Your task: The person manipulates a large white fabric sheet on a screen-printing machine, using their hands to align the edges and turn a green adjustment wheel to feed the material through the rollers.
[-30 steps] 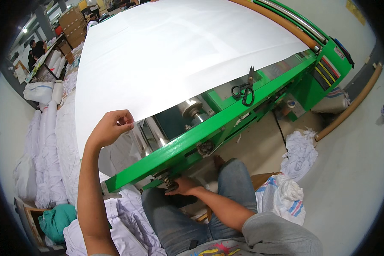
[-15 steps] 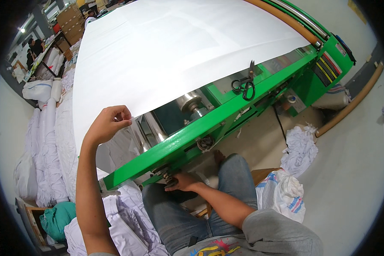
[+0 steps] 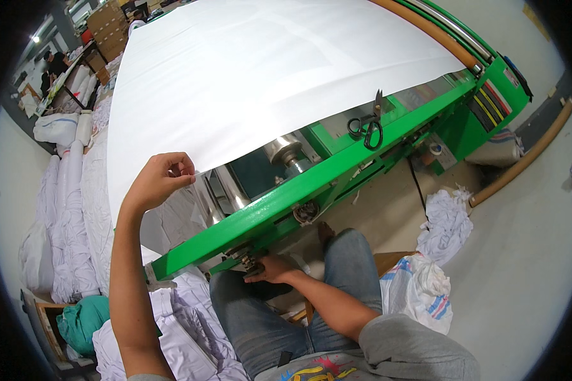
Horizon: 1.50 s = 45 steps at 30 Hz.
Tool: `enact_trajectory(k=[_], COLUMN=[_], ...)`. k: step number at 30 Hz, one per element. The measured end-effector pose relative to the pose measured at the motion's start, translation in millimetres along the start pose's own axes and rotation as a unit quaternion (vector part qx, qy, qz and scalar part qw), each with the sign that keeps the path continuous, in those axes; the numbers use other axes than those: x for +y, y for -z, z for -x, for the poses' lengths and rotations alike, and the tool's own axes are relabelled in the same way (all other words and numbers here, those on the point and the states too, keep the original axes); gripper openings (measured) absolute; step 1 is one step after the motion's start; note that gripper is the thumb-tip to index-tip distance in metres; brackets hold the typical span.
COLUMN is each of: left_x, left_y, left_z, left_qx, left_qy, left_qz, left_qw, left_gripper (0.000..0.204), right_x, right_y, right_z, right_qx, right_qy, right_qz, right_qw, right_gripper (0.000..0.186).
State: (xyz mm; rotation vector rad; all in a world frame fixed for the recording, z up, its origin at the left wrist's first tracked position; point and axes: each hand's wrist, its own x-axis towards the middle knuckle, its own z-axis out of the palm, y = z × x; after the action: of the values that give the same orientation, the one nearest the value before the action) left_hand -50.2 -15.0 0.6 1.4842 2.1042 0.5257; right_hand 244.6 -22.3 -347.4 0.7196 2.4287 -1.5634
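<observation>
A wide, smooth white sheet (image 3: 248, 82) lies stretched over a green-framed roller machine (image 3: 248, 219); whether it is cloth or paper I cannot tell. My left hand (image 3: 162, 181) pinches the sheet's near edge between thumb and fingers, close to its left corner. Shiny metal rollers (image 3: 233, 188) show below that edge. Under the frame's near rail, my right hand (image 3: 274, 268) is closed around a small metal fitting (image 3: 248, 259), its fingertips partly hidden. Black-handled scissors (image 3: 367, 130) rest on the rail, blades pointing away.
A brown cardboard tube (image 3: 419, 28) runs along the machine's far right. White cloth (image 3: 190, 324) heaps by my left leg, near a green bundle (image 3: 86, 324). Crumpled cloth (image 3: 443, 219) and a white sack (image 3: 419, 289) lie at right. A person (image 3: 56, 63) is far left.
My left hand is slightly higher, still pinching the sheet edge. The right hand stays at the fitting. The whole view has shifted a little.
</observation>
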Motion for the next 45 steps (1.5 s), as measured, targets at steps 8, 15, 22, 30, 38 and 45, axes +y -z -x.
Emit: enact_trajectory(k=[8, 15, 22, 30, 38, 45], left_x=[-1.5, -3.6, -1.3, 0.5, 0.7, 2.4], left_y=[-4.5, -2.0, -4.3, -4.9, -2.6, -2.6], left_z=[0.0, 0.1, 0.9, 2.8, 1.7, 3.3], left_qx=[0.030, 0.016, 0.037, 0.034, 0.038, 0.046], left_qy=[-0.033, -0.022, -0.028, -0.027, -0.041, -0.034], left_qz=[-0.004, -0.007, 0.001, 0.018, -0.002, -0.010], left_qw=[0.999, 1.000, 0.999, 0.999, 0.998, 0.998], left_gripper=[0.021, 0.022, 0.023, 0.021, 0.017, 0.018], right_x=[-9.4, -7.4, 3.0, -6.3, -9.5, -15.5], right_y=[10.2, 7.3, 1.5, 10.9, 10.0, 17.0], right_z=[7.6, 8.6, -0.2, 7.6, 9.5, 16.7], right_qx=[-0.009, 0.001, -0.028, -0.016, 0.012, 0.026], right_qy=[-0.012, 0.001, -0.033, -0.020, 0.012, 0.036], right_qz=[-0.012, -0.013, 0.021, 0.003, 0.007, -0.006], right_qw=[1.000, 1.000, 0.999, 1.000, 1.000, 0.999], right_gripper=[0.094, 0.094, 0.093, 0.099, 0.086, 0.087])
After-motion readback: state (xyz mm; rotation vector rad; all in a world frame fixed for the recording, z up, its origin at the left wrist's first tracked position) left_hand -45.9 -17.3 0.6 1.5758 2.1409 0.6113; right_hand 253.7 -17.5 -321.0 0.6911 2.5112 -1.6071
